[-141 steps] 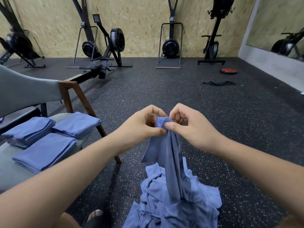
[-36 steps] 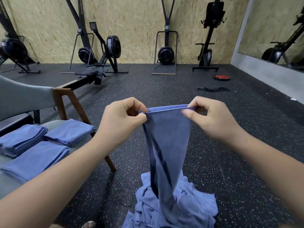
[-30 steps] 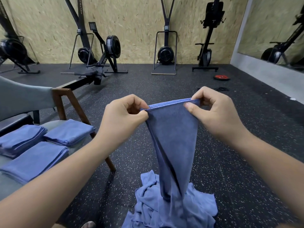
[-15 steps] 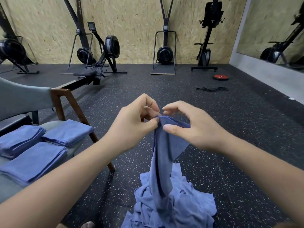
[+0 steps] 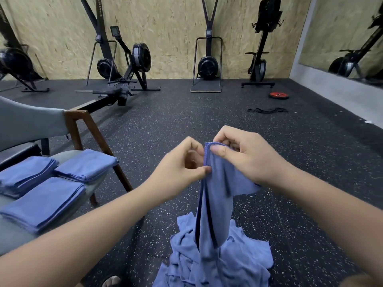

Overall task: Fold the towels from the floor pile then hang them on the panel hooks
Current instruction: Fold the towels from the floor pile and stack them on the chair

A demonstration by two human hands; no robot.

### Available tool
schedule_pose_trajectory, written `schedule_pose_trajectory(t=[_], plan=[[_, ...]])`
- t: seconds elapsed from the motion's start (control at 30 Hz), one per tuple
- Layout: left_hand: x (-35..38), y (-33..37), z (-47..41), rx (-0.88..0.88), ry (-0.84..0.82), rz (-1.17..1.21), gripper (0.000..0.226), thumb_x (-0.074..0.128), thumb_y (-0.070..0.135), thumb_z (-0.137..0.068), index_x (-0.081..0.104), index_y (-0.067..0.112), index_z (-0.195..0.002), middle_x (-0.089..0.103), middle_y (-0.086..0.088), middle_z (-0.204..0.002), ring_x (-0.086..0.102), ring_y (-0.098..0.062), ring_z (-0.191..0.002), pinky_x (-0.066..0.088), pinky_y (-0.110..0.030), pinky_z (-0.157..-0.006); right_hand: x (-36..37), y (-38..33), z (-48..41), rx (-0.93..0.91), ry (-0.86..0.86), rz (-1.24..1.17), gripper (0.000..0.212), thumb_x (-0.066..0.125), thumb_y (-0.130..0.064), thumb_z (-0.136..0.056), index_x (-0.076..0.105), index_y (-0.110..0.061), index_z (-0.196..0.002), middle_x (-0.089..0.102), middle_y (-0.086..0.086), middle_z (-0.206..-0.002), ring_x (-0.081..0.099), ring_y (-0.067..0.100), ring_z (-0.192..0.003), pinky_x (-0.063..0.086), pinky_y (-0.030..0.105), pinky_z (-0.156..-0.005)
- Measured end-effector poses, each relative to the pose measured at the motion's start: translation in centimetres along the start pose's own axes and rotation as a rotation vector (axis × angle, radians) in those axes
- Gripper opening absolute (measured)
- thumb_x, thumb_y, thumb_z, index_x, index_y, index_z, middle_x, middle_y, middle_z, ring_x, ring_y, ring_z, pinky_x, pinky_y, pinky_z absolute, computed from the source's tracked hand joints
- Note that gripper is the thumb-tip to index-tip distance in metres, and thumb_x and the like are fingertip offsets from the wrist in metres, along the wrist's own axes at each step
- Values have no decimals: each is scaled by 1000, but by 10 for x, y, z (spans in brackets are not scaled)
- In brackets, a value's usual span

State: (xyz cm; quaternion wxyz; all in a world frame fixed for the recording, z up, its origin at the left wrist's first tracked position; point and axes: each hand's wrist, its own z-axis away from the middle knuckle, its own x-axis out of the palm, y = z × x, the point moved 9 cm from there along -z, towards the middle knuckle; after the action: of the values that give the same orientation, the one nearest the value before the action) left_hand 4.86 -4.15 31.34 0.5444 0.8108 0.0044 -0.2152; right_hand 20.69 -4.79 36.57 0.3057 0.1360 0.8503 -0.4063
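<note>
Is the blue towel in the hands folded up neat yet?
Not yet. The held towel hangs long and bunched, its top edge pinched by the left hand and right hand, above the floor pile.

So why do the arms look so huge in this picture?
Head view: the wide-angle lens stretches the frame edges, so forearms balloon; left hand, right hand and held towel mid-frame look natural; the exercise machine at the far left is smeared; light is even, without glare.

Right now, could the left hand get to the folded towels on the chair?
Probably yes: the folded towels lie on the chair on that side, nothing between, but the left hand pinches the held towel and must release first.
</note>
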Motion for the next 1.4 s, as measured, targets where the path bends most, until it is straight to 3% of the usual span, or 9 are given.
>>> schedule_pose_trajectory(t=[0.13,0.27,0.37,0.67,0.83,1.0,1.2,1.3,1.4], plan=[[16,-30,0,-62,-26,-13,23,73,6,-85,61,25,-93,71,1,-83,60,-16,-75,48,-37,-75,-9,5,1,32,23,43,12,68,-24,-105,65,-21,-93,67,-6,-81,58,10,-75,45,32,-73],[24,-54,2,-141,-55,-32,16,72,15,-80,64,28,-84,68,6,-78,57,-13,-71,45,-34,-72,-22,10,4,74,94,38,13,63,-23,-107,62,-19,-94,65,1,-82,56,19,-78,44,34,-74],[20,-63,3,-160,-82,-46,18,75,14,-87,62,26,-91,67,6,-78,55,-13,-69,42,-33,-67,-40,14,4,95,183,46,11,62,-23,-107,61,-20,-97,62,2,-80,50,11,-73,40,29,-70],[24,-23,4,53,-122,-105,19,76,11,-97,63,23,-103,69,-5,-78,48,-15,-64,40,-24,-62,-54,27,7,122,239,35,10,60,-26,-109,60,-26,-99,51,-4,-69,45,8,-69,37,27,-66],[28,-19,2,122,-107,-315,11,81,13,-92,75,21,-93,70,10,-75,51,3,-57,35,-12,-60,-45,20,6,107,205,32,9,59,-27,-109,61,-25,-100,61,8,-79,54,24,-76,42,36,-72],[26,-35,-2,151,-107,-468,21,83,33,-92,72,18,-81,69,10,-75,62,-12,-65,50,-32,-66,-53,14,8,98,256,43,10,61,-24,-108,63,-24,-99,55,-3,-72,45,7,-69,36,20,-65],[12,-61,-8,121,-101,-449,27,84,37,-92,72,18,-78,66,6,-74,56,-15,-64,46,-33,-63,-77,24,8,97,359,60,9,59,-26,-109,61,-23,-101,64,7,-87,58,29,-85,47,44,-79],[-2,-70,-11,41,-70,-376,15,86,32,-91,77,23,-81,68,15,-70,52,1,-64,45,-25,-63,-91,30,14,117,458,64,9,59,-25,-110,61,-23,-101,60,-10,-81,54,9,-77,42,28,-73],[-14,-64,-15,47,-24,-365,8,85,29,-91,82,22,-89,75,12,-79,61,0,-71,50,-26,-69,-96,38,18,156,522,40,8,59,-25,-109,60,-24,-102,56,-11,-79,50,3,-75,38,20,-69]])
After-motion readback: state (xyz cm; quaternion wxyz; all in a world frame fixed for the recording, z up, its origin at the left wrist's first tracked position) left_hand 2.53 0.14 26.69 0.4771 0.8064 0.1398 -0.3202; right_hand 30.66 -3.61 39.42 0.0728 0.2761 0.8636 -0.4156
